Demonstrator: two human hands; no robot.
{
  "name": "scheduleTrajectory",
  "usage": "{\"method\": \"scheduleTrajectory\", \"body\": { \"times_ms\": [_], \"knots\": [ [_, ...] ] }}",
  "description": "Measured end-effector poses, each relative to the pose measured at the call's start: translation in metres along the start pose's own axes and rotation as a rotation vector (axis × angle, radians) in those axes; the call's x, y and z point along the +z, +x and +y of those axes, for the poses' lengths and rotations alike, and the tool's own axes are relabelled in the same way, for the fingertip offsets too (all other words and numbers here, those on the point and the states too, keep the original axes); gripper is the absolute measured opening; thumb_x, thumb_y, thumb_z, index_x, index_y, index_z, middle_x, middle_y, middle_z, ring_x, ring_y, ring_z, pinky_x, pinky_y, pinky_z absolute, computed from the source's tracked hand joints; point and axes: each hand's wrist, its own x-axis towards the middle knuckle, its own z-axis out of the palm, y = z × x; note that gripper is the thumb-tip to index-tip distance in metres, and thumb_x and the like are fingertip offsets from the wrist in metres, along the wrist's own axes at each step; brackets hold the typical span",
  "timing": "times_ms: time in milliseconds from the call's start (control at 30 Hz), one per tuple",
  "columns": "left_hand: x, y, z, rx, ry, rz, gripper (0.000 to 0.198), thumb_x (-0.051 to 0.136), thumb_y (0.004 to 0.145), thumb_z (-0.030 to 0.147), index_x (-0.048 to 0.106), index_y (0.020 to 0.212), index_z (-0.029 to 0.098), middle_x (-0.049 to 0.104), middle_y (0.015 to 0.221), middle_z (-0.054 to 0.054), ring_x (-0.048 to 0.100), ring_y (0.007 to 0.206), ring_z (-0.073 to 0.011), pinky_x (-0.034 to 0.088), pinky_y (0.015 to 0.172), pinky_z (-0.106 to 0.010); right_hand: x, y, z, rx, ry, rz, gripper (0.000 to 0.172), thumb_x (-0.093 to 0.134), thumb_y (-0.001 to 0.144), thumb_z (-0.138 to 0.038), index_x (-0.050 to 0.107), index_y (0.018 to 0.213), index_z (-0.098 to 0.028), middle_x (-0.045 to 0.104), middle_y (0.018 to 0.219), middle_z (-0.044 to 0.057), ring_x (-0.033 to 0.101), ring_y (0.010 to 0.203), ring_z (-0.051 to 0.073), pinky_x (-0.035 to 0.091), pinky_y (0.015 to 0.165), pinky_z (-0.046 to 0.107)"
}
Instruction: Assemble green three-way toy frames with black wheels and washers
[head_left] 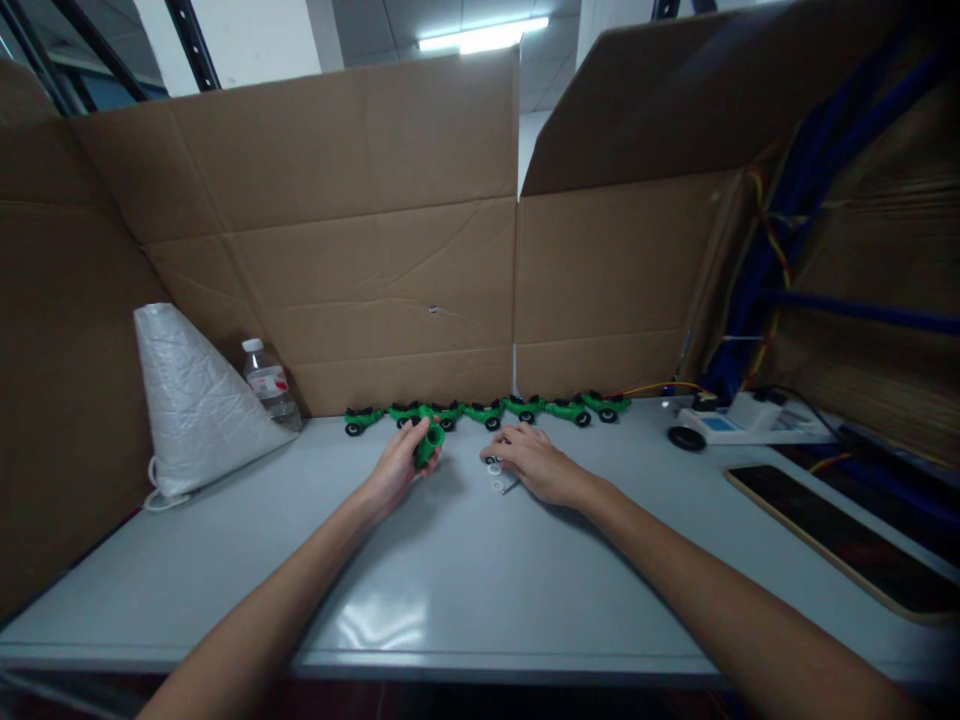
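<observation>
In my left hand (405, 458) is a green plastic part (430, 446) with a round opening turned toward me, the fingers wrapped around it above the table. My right hand (541, 464) rests low over the tabletop, fingers curled down onto a small group of loose parts. Beneath its fingertips is a small dark-and-white piece; whether it is pinched is hard to make out. White rings (497, 487) and a thin pin-like piece (511, 487) lie just below those fingers. Behind both hands, a row of several green toy vehicles (482, 414) with black wheels lines the back of the table.
A silvery padded pouch (199, 410) and a clear water bottle (271, 385) stand at the left. On the right are a white power strip (739, 425), a black roll (686, 438) and a dark phone (832, 530). Cardboard walls (360, 260) enclose the grey table (480, 590).
</observation>
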Motion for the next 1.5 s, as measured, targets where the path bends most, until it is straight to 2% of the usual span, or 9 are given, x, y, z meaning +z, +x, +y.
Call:
{"method": "scheduleTrajectory", "body": {
  "times_ms": [400, 767, 1067, 1500],
  "knots": [
    [0.000, 0.000, 0.000, -0.018, -0.003, 0.018, 0.064, 0.081, 0.079, 0.061, 0.064, 0.119, 0.015, 0.062, 0.076, -0.001, 0.057, 0.060, -0.0128, 0.033, 0.050, -0.021, 0.002, 0.001, 0.003, -0.007, -0.011, -0.006, 0.028, 0.055, 0.104, -0.015, 0.073, 0.121, -0.027, 0.067, 0.116, 0.009, 0.053, 0.113, 0.026, 0.036, 0.097, 0.039],
    [0.001, -0.001, 0.002, -0.019, -0.014, 0.018, 0.060, 0.081, 0.080, 0.059, 0.064, 0.118, 0.015, 0.062, 0.076, -0.001, 0.056, 0.060, -0.0121, 0.033, 0.050, -0.020, -0.004, 0.002, -0.001, 0.025, -0.016, 0.026, 0.008, 0.062, 0.100, -0.016, 0.067, 0.100, -0.022, 0.067, 0.107, 0.006, 0.053, 0.106, 0.025, 0.034, 0.089, 0.036],
    [0.000, -0.001, 0.001, -0.007, 0.016, 0.008, 0.060, 0.078, 0.083, 0.061, 0.064, 0.118, 0.015, 0.062, 0.078, -0.001, 0.056, 0.061, -0.0122, 0.034, 0.051, -0.021, -0.006, 0.001, -0.004, 0.051, 0.015, 0.054, 0.008, 0.061, 0.100, -0.014, 0.059, 0.097, -0.021, 0.068, 0.103, 0.005, 0.053, 0.101, 0.024, 0.034, 0.089, 0.035],
    [0.002, -0.001, 0.002, -0.016, 0.019, 0.004, 0.061, 0.079, 0.082, 0.061, 0.064, 0.119, 0.015, 0.062, 0.078, -0.001, 0.056, 0.061, -0.0124, 0.034, 0.051, -0.021, -0.014, 0.001, -0.006, 0.058, -0.066, 0.127, 0.011, 0.059, 0.101, -0.016, 0.064, 0.093, -0.023, 0.073, 0.097, 0.004, 0.052, 0.096, 0.024, 0.029, 0.084, 0.035]
  ]
}}
